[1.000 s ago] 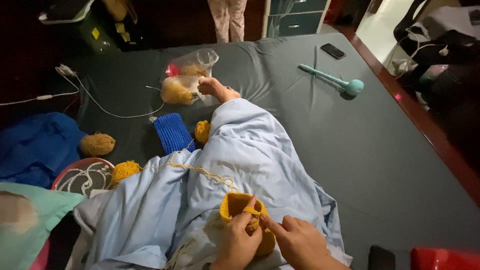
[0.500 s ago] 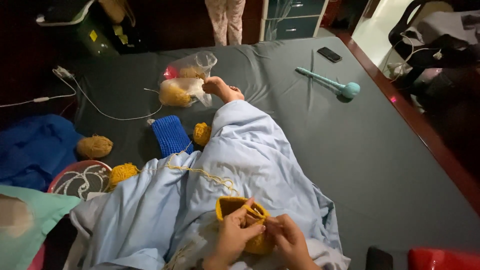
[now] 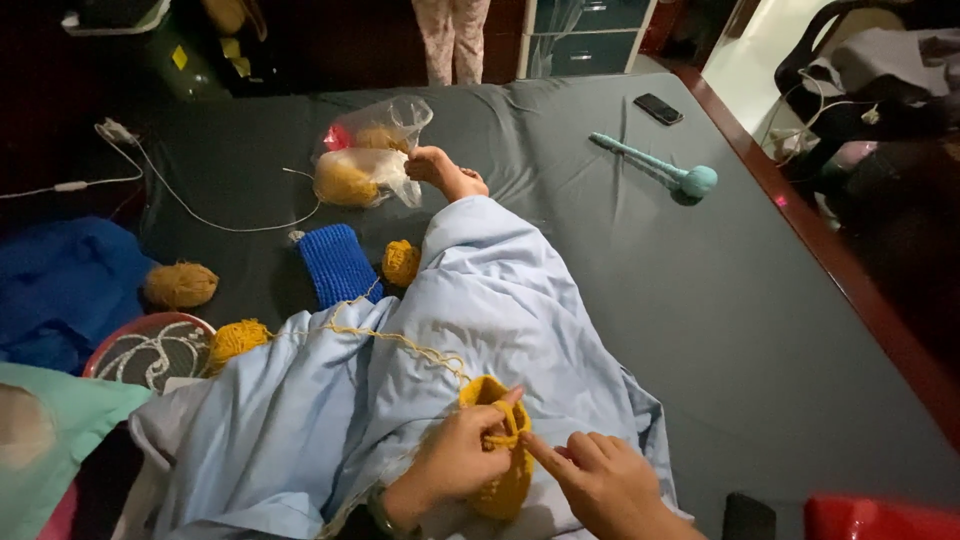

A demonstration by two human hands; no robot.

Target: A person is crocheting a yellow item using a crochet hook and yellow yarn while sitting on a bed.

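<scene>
The left hand (image 3: pixel 455 460) holds a yellow knit piece (image 3: pixel 500 440) on the lap; its grip is closed around the upper rim of the piece, with the thumb over the edge. The right hand (image 3: pixel 600 480) is just beside the piece, its grip narrow, and the forefinger points at the rim; if it pinches a needle or yarn, I cannot tell. A yellow yarn strand (image 3: pixel 400 340) runs from the piece across the light blue trousers (image 3: pixel 480 290) to a yarn ball (image 3: pixel 235 340). On the dark bed (image 3: pixel 620 270) lie a blue knit piece (image 3: pixel 338 265), a plastic bag (image 3: pixel 370 155) with yarn, a phone (image 3: pixel 659 109) and a teal stick (image 3: pixel 655 170).
</scene>
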